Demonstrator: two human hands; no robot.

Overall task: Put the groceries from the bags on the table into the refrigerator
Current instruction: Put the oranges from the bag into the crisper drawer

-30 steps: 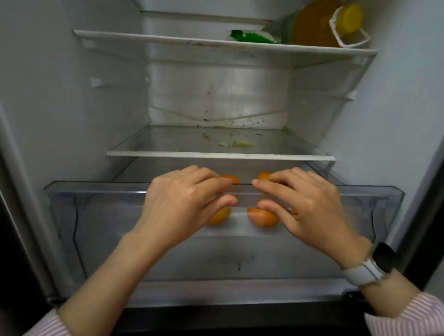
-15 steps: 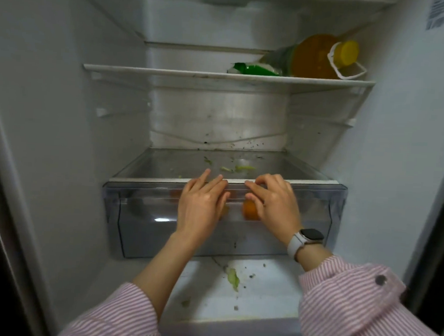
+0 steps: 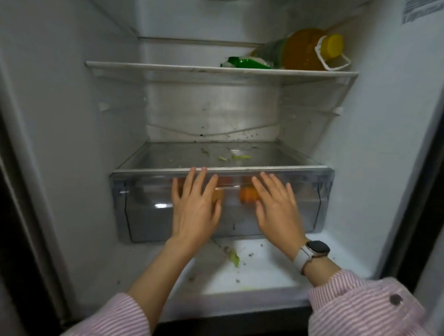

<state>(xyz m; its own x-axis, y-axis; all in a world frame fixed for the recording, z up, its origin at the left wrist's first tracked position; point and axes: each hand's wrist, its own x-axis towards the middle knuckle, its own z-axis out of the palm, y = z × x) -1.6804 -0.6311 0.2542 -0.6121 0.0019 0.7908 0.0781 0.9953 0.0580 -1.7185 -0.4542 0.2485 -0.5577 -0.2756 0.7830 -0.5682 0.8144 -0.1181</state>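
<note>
The open refrigerator shows a clear plastic crisper drawer (image 3: 310, 199) pushed in under a glass shelf (image 3: 190, 155). Orange fruits (image 3: 247, 195) show blurred through the drawer's front, between my hands. My left hand (image 3: 195, 207) lies flat on the drawer front with straight, spread fingers. Beside it, my right hand (image 3: 275, 207), a watch on its wrist, is also flat against the front with straight fingers. Neither hand holds anything.
On the upper shelf (image 3: 170, 68) lie a big bottle of orange liquid with a yellow cap (image 3: 306, 51) and a green packet (image 3: 243, 62). Green scraps (image 3: 233, 257) and crumbs dot the fridge floor below the drawer. The dark door edge (image 3: 430, 180) stands at right.
The drawer was pulled out with my fingers curled over its top rim; it has slid back under the glass shelf. My hands now lie flat on its front, and my head has drawn back.
</note>
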